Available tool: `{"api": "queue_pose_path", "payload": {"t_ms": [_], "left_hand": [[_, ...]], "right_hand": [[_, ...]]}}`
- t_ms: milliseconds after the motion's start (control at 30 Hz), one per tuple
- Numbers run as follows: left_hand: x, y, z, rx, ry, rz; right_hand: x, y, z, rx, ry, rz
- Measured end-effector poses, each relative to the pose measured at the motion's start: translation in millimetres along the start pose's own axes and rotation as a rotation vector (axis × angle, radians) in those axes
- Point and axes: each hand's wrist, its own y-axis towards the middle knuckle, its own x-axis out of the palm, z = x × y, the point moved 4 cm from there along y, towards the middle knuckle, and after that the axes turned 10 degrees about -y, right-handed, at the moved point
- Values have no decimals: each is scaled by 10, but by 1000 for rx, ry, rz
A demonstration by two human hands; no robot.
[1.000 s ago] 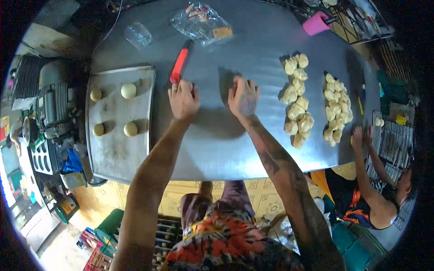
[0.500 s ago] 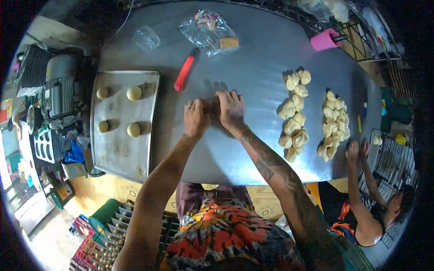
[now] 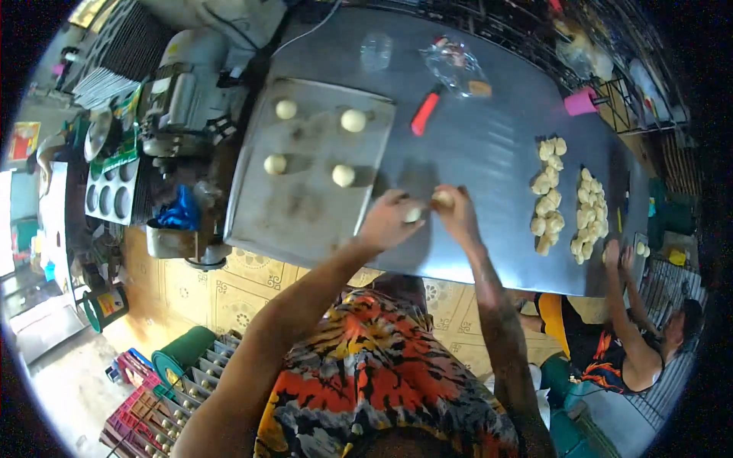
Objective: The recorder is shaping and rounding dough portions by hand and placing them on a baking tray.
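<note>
Both hands work on the grey metal bench (image 3: 489,153), just right of the baking tray (image 3: 305,206). The left hand (image 3: 388,221) has its fingers curled around a small dough ball (image 3: 413,215), which peeks out at the fingertips nearest the tray's right edge. The right hand (image 3: 456,212) cups a second dough ball (image 3: 443,198) just beside the first, fingers closed over its near side. Both balls are round, so neither shows a long axis or a pointing direction; they sit side by side, the pair lined up roughly parallel to the tray's near edge.

On the tray lie four finished dough balls (image 3: 343,175) in two rows, well apart from each other. Beyond the tray's far right corner lies a red-handled scraper (image 3: 424,114), its long axis slanting away from the tray, with a crumpled clear plastic bag (image 3: 456,67) past it. Farther right of the tray, two heaps of cut dough pieces (image 3: 550,195) run in strips across the bench. Another person's hands (image 3: 617,253) reach the bench's near right corner, beside a pink cup (image 3: 581,101) further off
</note>
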Motion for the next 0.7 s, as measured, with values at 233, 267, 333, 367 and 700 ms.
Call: {"api": "queue_pose_path", "payload": {"t_ms": [233, 267, 333, 367, 700], "left_hand": [[-1912, -1646, -924, -376, 37, 661], [-1927, -1681, -1052, -369, 66, 575], [-1947, -1794, -1193, -366, 101, 504], [-1949, -1802, -1241, -352, 91, 495], [-2280, -1015, -995, -194, 254, 555]], "right_hand": [[1217, -577, -1782, -120, -137, -142], [1437, -522, -1820, -177, -251, -53], [1542, -495, -1988, -248, -366, 30], [1485, -480, -2064, -227, -381, 17], [953, 295, -1946, -39, -346, 192]]}}
